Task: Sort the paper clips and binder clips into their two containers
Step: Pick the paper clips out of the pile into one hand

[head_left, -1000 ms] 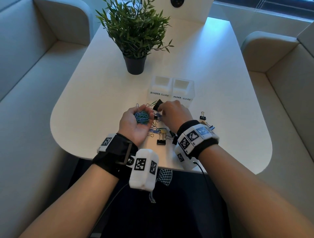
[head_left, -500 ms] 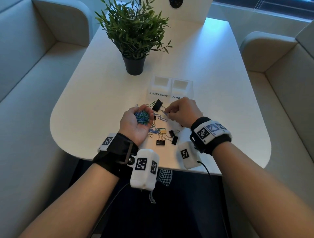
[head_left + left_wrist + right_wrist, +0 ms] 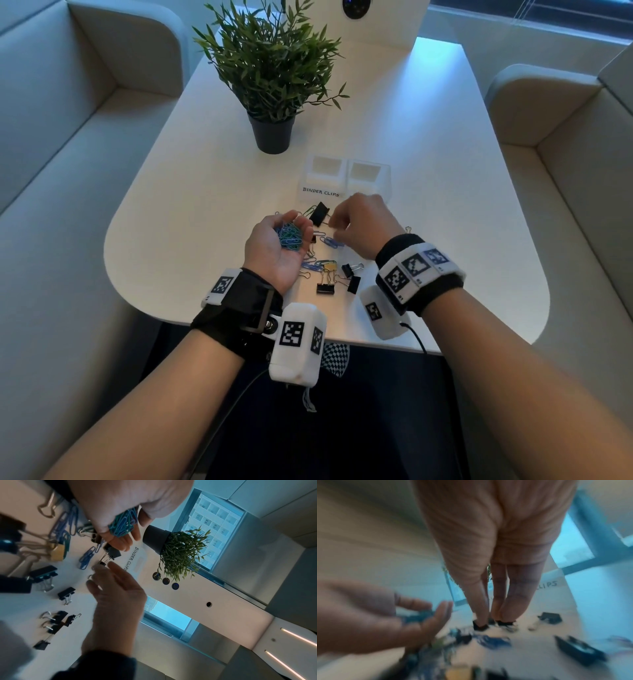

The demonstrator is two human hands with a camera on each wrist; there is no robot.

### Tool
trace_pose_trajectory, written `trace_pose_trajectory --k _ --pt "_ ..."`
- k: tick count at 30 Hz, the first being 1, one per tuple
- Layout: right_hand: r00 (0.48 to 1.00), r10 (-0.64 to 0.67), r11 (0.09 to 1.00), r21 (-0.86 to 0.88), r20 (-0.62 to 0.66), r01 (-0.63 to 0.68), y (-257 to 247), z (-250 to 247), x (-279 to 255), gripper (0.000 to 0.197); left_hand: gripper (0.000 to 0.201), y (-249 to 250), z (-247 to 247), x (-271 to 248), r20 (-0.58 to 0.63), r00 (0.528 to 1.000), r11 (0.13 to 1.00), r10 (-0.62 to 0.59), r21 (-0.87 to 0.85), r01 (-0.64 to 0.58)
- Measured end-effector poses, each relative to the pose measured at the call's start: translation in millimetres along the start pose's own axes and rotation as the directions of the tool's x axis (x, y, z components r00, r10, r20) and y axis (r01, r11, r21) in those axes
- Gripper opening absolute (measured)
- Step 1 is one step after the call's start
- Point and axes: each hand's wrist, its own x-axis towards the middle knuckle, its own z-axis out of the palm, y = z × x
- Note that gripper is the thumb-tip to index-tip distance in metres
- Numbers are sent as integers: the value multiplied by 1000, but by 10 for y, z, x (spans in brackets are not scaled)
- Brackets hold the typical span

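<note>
My left hand (image 3: 293, 222) lies palm up over the table, fingers cupped round a bundle of blue and green paper clips (image 3: 290, 236); the bundle (image 3: 122, 524) also shows in the left wrist view. My right hand (image 3: 334, 222) hovers in front of the containers, its fingertips (image 3: 481, 615) pinched together on a small black binder clip (image 3: 102, 563) beside a larger black binder clip (image 3: 320, 213). The right wrist view is blurred. Behind stand the white container labelled BINDER CLIPS (image 3: 322, 178) and its twin (image 3: 368, 178), whose label my right hand covers.
Loose blue paper clips (image 3: 332, 242), a yellow binder clip (image 3: 329, 266) and black binder clips (image 3: 325, 287) lie between my wrists. A potted plant (image 3: 274, 85) stands behind the containers. The white table (image 3: 171, 212) ends in a rounded edge near me, with sofas on both sides.
My right hand has drawn away from the left palm, moving right and toward the containers, now covering the paper-clip label. The left hand has stayed put with its bundle.
</note>
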Motion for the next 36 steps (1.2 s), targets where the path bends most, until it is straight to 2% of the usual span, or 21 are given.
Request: trace_pose_trajectory --k 3,7,12,15,18,21,23,25,29,32,36 --pt "995 -26 989 -141 98 39 62 165 -14 19 21 42 -25 -2 6 1000 1000 -21 -15 21" --pt "997 -30 983 -176 73 42 64 230 -7 13 25 51 -22 -17 12 998 998 -54 -22 54" --pt "997 22 999 -52 78 -18 91 116 -4 11 26 38 4 -42 24 997 997 -77 -31 77" --pt "999 30 998 55 14 -30 65 -45 -36 8 26 35 3 -40 20 997 997 -73 -20 74" --pt "1000 -19 980 198 -5 19 -75 -154 -66 7 25 10 25 -33 12 998 998 -69 5 69" --pt "995 -100 970 227 24 93 -223 -156 -47 13 24 -20 47 -23 -4 999 998 -54 -14 54" --pt "997 -67 971 228 -43 75 -213 -122 0 15 24 -6 23 -24 -7 999 999 -45 -28 44" --pt "996 -36 988 149 -81 48 -142 -62 36 14 26 40 -19 -37 -7 1000 998 -31 -64 30" --pt "992 -79 989 -116 101 91 -65 156 15 19 25 141 -61 -56 -39 999 994 -4 -111 -1" --pt "988 -107 978 -168 115 126 -91 240 29 22 26 172 -56 -57 -34 999 994 -10 -112 6" --pt "993 -67 976 -200 101 87 -68 198 55 16 25 138 -28 -63 -25 1000 995 -13 -97 11"
